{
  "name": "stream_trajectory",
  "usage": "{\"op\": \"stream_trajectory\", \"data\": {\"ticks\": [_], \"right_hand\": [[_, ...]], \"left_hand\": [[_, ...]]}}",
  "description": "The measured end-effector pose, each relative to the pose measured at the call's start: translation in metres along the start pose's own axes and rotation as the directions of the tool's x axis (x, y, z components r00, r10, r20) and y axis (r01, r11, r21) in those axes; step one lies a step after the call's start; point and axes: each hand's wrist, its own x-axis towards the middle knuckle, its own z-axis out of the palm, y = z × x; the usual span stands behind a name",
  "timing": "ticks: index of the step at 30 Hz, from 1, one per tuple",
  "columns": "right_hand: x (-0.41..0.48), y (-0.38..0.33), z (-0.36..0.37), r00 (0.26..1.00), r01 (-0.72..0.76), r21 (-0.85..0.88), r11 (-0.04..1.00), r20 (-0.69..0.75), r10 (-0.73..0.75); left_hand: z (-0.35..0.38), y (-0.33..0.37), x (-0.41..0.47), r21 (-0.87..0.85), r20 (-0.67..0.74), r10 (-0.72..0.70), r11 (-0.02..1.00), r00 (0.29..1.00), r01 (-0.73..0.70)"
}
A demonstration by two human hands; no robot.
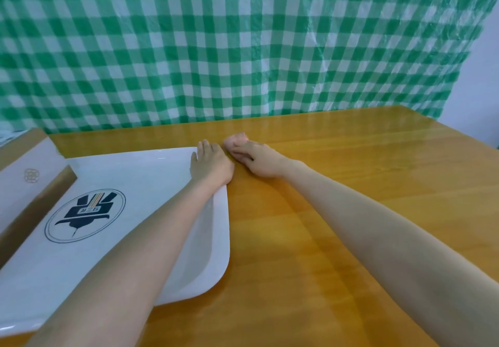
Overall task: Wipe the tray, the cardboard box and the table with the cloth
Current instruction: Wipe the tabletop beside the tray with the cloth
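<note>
Head view: the cloth (238, 139), a small pinkish wad, sits a little above the middle of the frame on the wooden surface (337, 211), just beyond the far right corner of the tray (129, 173). The right hand (258, 161) grips it, fingers curled round the bunched fabric so that only a small lump shows past the knuckles. Just to its left, nearly touching it, the left hand (212, 165) rests on the tray's far right corner with fingers laid out fairly straight over the rim and the thumb on the white inside. Both bare forearms reach in from the lower edge of the frame. The tray is white with rounded corners and a dark round emblem (85, 215) printed on its floor; it fills the lower left. The cardboard box (25, 176), brown-sided with a pale top, lies at the left edge, touching the tray's left side. A green-and-white checked curtain (243, 44) hangs behind the surface across the upper half.
</note>
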Motion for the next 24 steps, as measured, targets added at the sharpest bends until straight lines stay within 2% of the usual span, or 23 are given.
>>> {"op": "stream_trajectory", "data": {"ticks": [5, 13, 18, 24], "right_hand": [[-0.015, 0.042, -0.023, 0.976, -0.204, 0.024, 0.979, -0.067, 0.205], [-0.064, 0.118, -0.067, 0.842, -0.514, 0.053, 0.856, -0.161, 0.515], [-0.056, 0.104, -0.058, 0.861, -0.488, 0.003, 0.873, -0.165, 0.481], [-0.024, 0.043, -0.026, 0.960, -0.278, 0.031, 0.960, -0.023, 0.278]], "left_hand": [[0.001, -0.001, -0.004, -0.009, -0.006, -0.055, 0.998, 0.998, 0.055], [-0.004, -0.019, 0.002, 0.021, -0.009, 0.057, 0.998, 0.998, -0.057], [-0.005, -0.040, 0.002, 0.048, 0.011, 0.162, 0.986, 0.987, -0.162], [-0.008, -0.038, 0.002, 0.110, 0.034, 0.173, 0.978, 0.984, -0.176]]}}
